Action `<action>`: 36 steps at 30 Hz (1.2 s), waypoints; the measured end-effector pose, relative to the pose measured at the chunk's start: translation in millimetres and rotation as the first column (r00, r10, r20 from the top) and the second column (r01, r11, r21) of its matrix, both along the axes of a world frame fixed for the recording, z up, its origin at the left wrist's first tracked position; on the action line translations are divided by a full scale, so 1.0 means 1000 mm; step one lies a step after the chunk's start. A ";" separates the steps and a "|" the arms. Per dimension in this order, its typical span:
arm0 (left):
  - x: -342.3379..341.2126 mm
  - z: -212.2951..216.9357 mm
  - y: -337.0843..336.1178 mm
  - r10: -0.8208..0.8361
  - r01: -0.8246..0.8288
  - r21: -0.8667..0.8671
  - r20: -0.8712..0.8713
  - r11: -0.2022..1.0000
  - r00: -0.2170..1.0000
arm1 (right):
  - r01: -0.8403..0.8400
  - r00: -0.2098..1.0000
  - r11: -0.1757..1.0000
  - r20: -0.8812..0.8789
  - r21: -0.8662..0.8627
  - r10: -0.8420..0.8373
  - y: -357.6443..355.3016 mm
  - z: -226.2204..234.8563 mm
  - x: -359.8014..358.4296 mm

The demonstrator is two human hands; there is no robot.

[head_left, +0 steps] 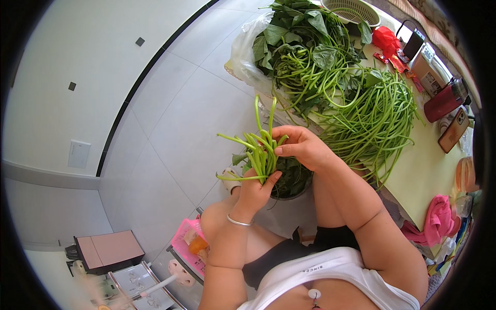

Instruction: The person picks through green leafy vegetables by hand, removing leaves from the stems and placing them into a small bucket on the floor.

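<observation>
My left hand, a silver bangle on its wrist, is closed round a bunch of green vegetable stems above my knees. Most of their cut ends point up and away from me. My right hand reaches in from the right, thumb and fingers pinched on a stem at the bunch's upper right side. Below both hands, partly hidden by them, a round container holds dark green leaves. Long bare stems lie heaped on the table at the right. Beyond them rises a pile of leafy stems, partly on a clear plastic bag.
The pale green table also carries a plastic basket, a dark red flask, a phone and a pink cloth. A pink basket stands by my left leg, near a wheeled rack and a pinkish box.
</observation>
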State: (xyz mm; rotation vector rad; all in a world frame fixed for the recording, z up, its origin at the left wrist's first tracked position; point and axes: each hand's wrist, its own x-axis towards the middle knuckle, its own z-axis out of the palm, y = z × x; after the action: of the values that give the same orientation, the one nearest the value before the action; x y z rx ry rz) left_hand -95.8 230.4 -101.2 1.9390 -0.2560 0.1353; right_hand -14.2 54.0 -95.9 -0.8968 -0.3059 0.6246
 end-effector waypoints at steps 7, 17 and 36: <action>-0.008 -0.001 0.009 -0.038 -0.108 -0.399 -0.343 0.911 0.939 | 0.033 0.999 0.998 0.033 -0.060 -0.031 0.006 0.018 -0.007; 0.022 0.012 0.061 -0.153 -0.152 -0.904 -0.229 0.398 0.961 | 0.123 0.949 0.846 0.310 -0.519 0.052 0.020 -0.020 -0.004; 0.023 0.019 0.086 -0.367 0.075 -0.986 0.124 -0.146 0.922 | 0.371 0.702 0.830 0.711 -0.417 0.043 0.031 0.005 -0.017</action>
State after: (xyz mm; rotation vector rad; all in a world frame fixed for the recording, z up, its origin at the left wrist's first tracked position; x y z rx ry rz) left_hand -73.0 316.8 -82.3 0.2151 -0.2275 -0.1198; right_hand -30.8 85.2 -90.6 -1.6968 -0.7466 0.1453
